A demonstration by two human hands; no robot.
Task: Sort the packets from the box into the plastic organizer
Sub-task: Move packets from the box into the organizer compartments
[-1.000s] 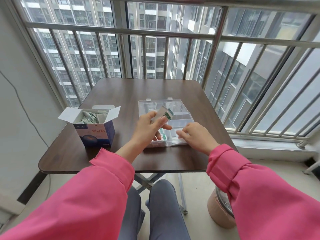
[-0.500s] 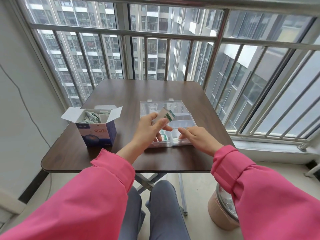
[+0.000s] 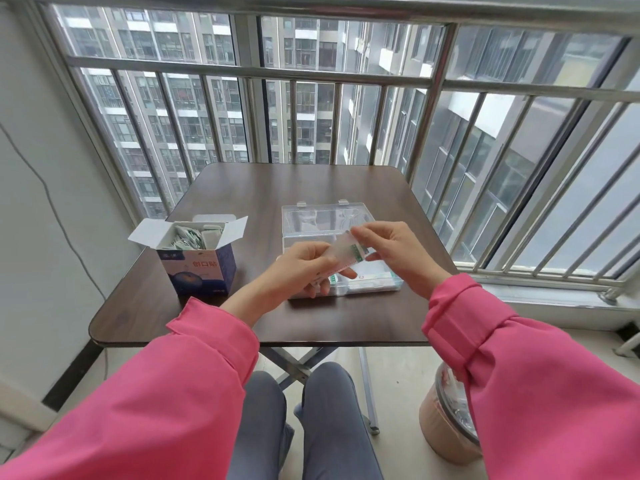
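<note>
An open blue and white box (image 3: 199,268) stands on the left of the brown table, with several white and green packets (image 3: 188,237) inside. The clear plastic organizer (image 3: 311,216) lies open in the middle of the table; a few packets (image 3: 372,277) lie in its near compartments. Above the organizer's near half, my left hand (image 3: 301,268) holds a small bundle of packets (image 3: 346,251). My right hand (image 3: 394,251) pinches the top packet of that bundle at its green end.
The table (image 3: 277,188) stands against a barred window. A white wall with a thin cable is on the left. A tan bin (image 3: 446,427) with a clear liner stands on the floor at the right, beside my knees.
My right hand has risen from the organizer's near edge and taken hold of the green end of the packets in my left hand. The camera has tilted slightly.
</note>
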